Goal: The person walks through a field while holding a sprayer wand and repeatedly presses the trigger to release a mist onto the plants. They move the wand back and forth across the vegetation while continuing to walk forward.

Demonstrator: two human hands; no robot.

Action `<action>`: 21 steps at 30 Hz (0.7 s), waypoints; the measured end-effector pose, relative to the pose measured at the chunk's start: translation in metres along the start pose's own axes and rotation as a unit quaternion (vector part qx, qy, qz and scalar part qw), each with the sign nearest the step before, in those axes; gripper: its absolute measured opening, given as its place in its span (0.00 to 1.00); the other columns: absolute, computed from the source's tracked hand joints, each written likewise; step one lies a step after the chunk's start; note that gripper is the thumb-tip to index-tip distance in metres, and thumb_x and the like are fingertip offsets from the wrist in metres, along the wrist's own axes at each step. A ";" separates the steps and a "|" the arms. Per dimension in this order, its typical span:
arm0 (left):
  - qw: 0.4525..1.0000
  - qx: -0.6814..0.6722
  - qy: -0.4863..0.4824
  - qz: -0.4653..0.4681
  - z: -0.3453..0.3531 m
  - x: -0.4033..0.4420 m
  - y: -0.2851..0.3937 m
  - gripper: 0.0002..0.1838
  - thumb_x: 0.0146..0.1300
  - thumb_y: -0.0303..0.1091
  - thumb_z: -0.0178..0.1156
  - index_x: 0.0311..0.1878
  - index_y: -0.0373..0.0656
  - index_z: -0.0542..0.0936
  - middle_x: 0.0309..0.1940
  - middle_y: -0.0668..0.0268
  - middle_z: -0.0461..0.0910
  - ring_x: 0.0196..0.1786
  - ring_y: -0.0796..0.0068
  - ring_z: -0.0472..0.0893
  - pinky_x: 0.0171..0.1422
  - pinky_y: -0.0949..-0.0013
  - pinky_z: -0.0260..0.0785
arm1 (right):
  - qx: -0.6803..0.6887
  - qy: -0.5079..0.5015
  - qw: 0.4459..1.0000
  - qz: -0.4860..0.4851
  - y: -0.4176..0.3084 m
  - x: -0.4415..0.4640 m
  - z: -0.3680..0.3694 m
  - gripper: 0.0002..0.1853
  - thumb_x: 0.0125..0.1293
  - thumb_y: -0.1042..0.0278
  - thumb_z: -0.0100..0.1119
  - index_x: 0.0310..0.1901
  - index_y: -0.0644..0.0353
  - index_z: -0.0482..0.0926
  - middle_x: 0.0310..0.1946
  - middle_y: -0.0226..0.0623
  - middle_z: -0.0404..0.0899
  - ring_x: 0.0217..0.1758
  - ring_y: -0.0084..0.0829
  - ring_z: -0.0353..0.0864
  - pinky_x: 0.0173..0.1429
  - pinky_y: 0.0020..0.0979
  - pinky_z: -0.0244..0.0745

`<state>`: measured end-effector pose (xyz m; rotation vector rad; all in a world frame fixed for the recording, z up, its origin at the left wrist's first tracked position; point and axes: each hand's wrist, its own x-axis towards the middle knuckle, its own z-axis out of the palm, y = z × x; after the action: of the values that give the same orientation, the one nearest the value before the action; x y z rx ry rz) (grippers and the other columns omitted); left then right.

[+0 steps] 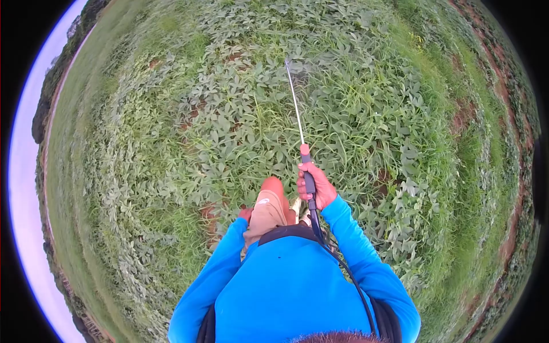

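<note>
My right hand point(320, 186) is wrapped round the dark handle of a sprayer wand point(294, 106) with a red collar and a long pale tube. The wand points forward over the leafy plants point(229, 117), and a faint mist shows near its nozzle. From the handle a black hose point(349, 271) runs back along my right side. Low beside my left thigh is my left hand point(246, 214), mostly hidden by the sleeve and the tan shorts point(266, 220), so its fingers cannot be made out.
Tall grass point(469, 157) grows among the plants on the right. Bare reddish soil point(506, 91) forms a strip at the far right. Trees point(51, 97) line the far left edge. Dark straps point(386, 320) sit at my sides.
</note>
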<state>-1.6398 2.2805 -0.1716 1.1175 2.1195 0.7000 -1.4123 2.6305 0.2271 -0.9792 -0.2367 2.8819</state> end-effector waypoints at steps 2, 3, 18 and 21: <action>0.980 -0.098 -0.057 -0.161 0.003 -0.002 -0.011 0.23 0.64 0.50 0.49 0.46 0.39 0.80 0.34 0.58 0.81 0.28 0.66 0.78 0.32 0.63 0.72 | 0.011 -0.010 1.000 0.014 -0.003 0.007 -0.001 0.16 0.57 0.56 0.65 0.32 0.52 0.66 0.20 0.26 0.65 0.14 0.16 0.61 0.12 0.18 0.56; 0.959 -0.149 -0.071 -0.228 0.001 -0.001 -0.005 0.23 0.64 0.50 0.49 0.45 0.40 0.79 0.33 0.59 0.81 0.27 0.67 0.78 0.31 0.63 0.71 | 0.020 -0.008 0.999 0.025 -0.004 0.010 0.000 0.16 0.56 0.56 0.65 0.33 0.51 0.66 0.20 0.26 0.65 0.14 0.16 0.62 0.12 0.18 0.56; 0.845 -0.320 -0.096 -0.417 -0.095 0.190 0.176 0.20 0.66 0.54 0.49 0.40 0.45 0.76 0.23 0.70 0.73 0.20 0.77 0.69 0.21 0.71 0.60 | 0.014 -0.209 0.942 0.263 -0.126 0.151 0.051 0.14 0.62 0.55 0.56 0.32 0.56 0.67 0.20 0.27 0.63 0.13 0.16 0.57 0.11 0.19 0.56; 0.855 -0.323 -0.087 -0.396 -0.109 0.215 0.183 0.20 0.66 0.54 0.48 0.40 0.46 0.76 0.22 0.71 0.73 0.21 0.79 0.69 0.22 0.72 0.61 | -0.077 -0.194 0.957 0.201 -0.143 0.187 0.070 0.13 0.61 0.56 0.58 0.31 0.55 0.67 0.19 0.26 0.65 0.13 0.16 0.59 0.11 0.19 0.56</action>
<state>-1.7202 2.5380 -0.0336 -0.0812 1.7350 0.7585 -1.5982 2.7880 0.1953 -0.5104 -0.3264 3.4641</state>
